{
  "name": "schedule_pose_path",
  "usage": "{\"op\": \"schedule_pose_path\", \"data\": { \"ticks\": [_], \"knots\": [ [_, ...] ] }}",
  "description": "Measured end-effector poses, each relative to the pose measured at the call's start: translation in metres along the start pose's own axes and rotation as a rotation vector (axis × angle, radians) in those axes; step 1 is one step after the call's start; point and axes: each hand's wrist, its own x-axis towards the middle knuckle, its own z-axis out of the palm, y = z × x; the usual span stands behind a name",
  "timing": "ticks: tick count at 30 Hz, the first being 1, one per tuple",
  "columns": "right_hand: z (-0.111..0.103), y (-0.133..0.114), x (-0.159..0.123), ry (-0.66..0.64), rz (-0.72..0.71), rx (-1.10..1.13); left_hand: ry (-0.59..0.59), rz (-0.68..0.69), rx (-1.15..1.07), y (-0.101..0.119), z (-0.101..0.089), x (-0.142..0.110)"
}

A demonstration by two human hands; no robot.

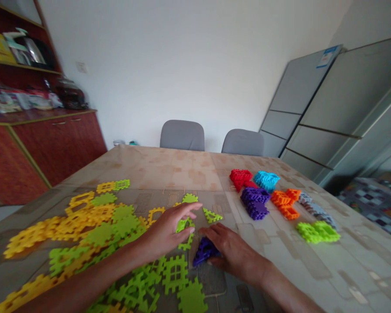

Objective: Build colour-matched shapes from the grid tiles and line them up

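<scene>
My right hand is closed around a small stack of dark purple interlocking toy tiles, low over the table in front of me. Beside it, my left hand hovers with thumb and fingers apart and nothing between them. Below its fingers lies a green tile, partly hidden by the hand. A green triangular frame tile lies just beyond both hands. To the left spreads a loose heap of green tiles and yellow tiles, some of it covered by my left forearm. A green window tile lies near me.
Sorted stacks stand on the table's right: red tiles, light blue tiles, purple tiles, orange tiles, grey tiles and bright green tiles. Two grey chairs stand behind the patterned table.
</scene>
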Motion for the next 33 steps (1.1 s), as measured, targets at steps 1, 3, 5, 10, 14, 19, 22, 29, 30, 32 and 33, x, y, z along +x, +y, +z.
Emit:
{"op": "schedule_pose_path", "data": {
  "ticks": [1, 3, 5, 10, 14, 19, 22, 29, 30, 32, 33],
  "knots": [
    [0.000, 0.001, 0.001, 0.004, 0.003, 0.003, 0.003, -0.001, -0.001, 0.001, 0.000, 0.000],
    [0.001, 0.002, 0.002, 0.014, -0.007, 0.012, 0.007, -0.001, -0.002, 0.002, -0.001, 0.000],
    [0.001, 0.003, 0.003, 0.010, -0.021, 0.006, 0.007, 0.000, -0.004, 0.002, -0.001, 0.001],
    [-0.003, 0.007, 0.004, -0.039, -0.070, -0.059, -0.004, 0.007, -0.010, -0.001, 0.000, 0.004],
    [-0.009, 0.020, 0.001, -0.022, -0.132, -0.060, -0.022, 0.011, -0.013, -0.003, 0.001, 0.004],
    [-0.016, 0.036, -0.003, -0.034, -0.127, -0.039, -0.062, 0.011, -0.010, -0.005, 0.003, 0.002],
    [-0.021, 0.039, -0.006, -0.067, -0.100, -0.003, -0.088, 0.015, -0.005, -0.005, 0.005, 0.000],
    [-0.023, 0.030, -0.010, -0.093, -0.089, 0.033, -0.092, 0.025, 0.010, -0.002, 0.003, 0.001],
    [-0.022, 0.027, -0.010, -0.086, -0.099, 0.033, -0.094, 0.027, 0.010, -0.002, 0.002, 0.001],
    [-0.019, 0.023, -0.009, -0.081, -0.097, 0.019, -0.098, 0.031, 0.012, -0.002, 0.002, 0.001],
    [-0.017, 0.022, -0.008, -0.080, -0.089, 0.006, -0.099, 0.032, 0.013, -0.002, 0.002, 0.001]
  ]
}}
